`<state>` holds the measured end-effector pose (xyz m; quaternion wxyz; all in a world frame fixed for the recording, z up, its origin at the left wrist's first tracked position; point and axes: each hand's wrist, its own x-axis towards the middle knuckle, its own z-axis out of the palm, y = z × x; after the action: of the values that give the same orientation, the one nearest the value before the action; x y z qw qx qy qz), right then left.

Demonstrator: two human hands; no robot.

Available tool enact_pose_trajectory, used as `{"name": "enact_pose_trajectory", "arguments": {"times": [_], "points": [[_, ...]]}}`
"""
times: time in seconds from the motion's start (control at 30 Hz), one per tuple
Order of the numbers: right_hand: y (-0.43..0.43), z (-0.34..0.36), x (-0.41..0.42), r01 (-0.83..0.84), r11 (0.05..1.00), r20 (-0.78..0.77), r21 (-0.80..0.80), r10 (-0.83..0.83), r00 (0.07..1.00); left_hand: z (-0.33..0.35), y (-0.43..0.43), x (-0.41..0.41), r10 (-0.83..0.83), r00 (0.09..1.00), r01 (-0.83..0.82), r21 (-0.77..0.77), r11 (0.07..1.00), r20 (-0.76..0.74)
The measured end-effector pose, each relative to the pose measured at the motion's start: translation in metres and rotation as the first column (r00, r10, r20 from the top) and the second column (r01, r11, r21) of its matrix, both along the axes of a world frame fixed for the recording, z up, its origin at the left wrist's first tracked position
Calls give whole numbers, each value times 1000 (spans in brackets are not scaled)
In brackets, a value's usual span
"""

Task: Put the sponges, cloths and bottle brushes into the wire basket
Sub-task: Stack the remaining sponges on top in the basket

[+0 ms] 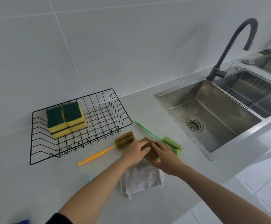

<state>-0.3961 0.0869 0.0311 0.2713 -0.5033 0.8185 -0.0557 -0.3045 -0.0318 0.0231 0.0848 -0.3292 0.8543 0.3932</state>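
Both hands on one brown sponge (149, 151). My left hand (135, 152) lies over its near-left side, fingers curled on top; my right hand (163, 153) clamps the right edge, thumb across the top. Grip pressed onto the sponge from both sides, sponge at worktop (34, 191) level; cannot tell if it is lifted.

Just beneath my wrists: a folded white cloth (142, 179) on the worktop. Left of the hands, an orange bottle brush (99, 154), foam head beside the sponge, handle pointing towards me. Right, a green bottle brush (172, 144), head partly behind my right hand, handle angled towards the wall.

Further left, the black wire basket (39, 157) with yellow-and-green sponges (66, 118) stacked in its back-left corner. Sink (212, 113) and dark tap (231, 46) well off to the right. Small blue object (89, 178) near my left forearm, unclear what.
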Motion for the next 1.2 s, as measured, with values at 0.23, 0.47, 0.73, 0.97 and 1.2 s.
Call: {"name": "enact_pose_trajectory", "arguments": {"times": [0.23,0.47,0.73,0.97,1.2], "points": [[-28,45,-1,259,933,305,-251,-178,936,55,-34,13,251,921,-223,125,967,-299],[-79,91,20,589,764,902,-262,-24,432,103,-63,49,591,657,-467,363,807,-468],[-138,111,69,570,818,994,-79,105,-13,119,-77,96,764,438,-493,584,645,-473],[-182,117,98,427,870,953,-246,136,271,135,-106,138,815,299,-574,589,569,-496],[-234,127,112,291,856,804,-426,211,556,146,-154,157,853,219,-650,581,490,-475]]}}
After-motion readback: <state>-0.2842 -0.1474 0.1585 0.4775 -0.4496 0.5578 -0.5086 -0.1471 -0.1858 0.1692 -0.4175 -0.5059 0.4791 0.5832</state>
